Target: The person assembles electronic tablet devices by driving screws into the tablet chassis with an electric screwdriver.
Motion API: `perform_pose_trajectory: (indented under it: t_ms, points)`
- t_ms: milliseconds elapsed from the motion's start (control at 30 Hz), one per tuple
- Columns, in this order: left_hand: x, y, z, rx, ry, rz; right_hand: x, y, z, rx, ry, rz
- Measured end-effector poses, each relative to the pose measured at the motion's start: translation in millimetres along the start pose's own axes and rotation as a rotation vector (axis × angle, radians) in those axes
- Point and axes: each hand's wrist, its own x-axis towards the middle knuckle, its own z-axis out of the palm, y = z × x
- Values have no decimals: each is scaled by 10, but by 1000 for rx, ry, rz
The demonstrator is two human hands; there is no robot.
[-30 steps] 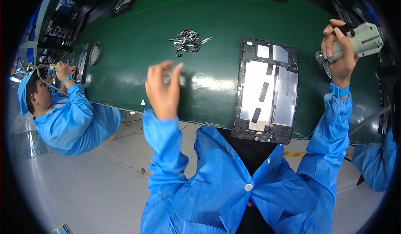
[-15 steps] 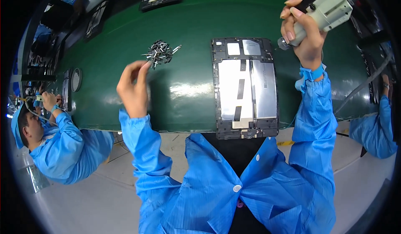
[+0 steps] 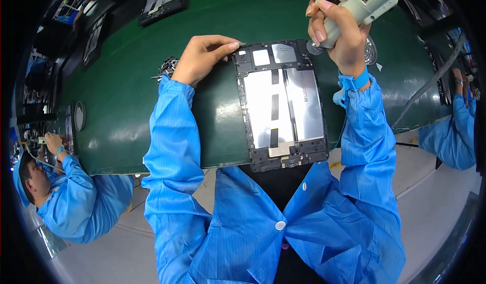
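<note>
An opened tablet (image 3: 253, 158) with silver battery panels and a black frame lies on the green table, before my body. At its far left corner is my left hand (image 3: 202, 58), thumb and forefinger pinched together. A small greyish piece shows at the fingertips, too small to name. My right hand (image 3: 347, 43) grips a pale electric screwdriver (image 3: 372, 0), raised near the tablet's far right corner with its metal nose pointing down and left. Partly hidden behind my left hand is a heap of small black and silver parts (image 3: 166, 68).
More opened tablets (image 3: 162, 0) lie along the table's far side. A round dish (image 3: 371, 51) sits behind my right wrist, a round meshed object (image 3: 79, 116) at left. A cable (image 3: 435, 81) runs down the right side. A co-worker (image 3: 76, 193) sits at left; another person's sleeve (image 3: 445, 142) shows at right.
My left hand has moved from the heap of small parts rightward to the tablet's far left corner. The whole view has shifted a little; the right hand still grips the screwdriver.
</note>
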Motion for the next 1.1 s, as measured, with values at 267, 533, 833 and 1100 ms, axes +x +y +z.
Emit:
perform_pose_trajectory:
  t_ms: [267,533,833,1100]
  points:
    - [11,-49,46,-12,79,0,-2,0,49,-10,-37,-11]
    - [-69,56,84,-32,119,-35,22,-46,19,-33,-57,-12]
    - [-87,183,149,12,95,-101,25,-46,35,92,-55,2]
    - [-334,20,488,-164,-4,69,98,-148,446,161,-112,225]
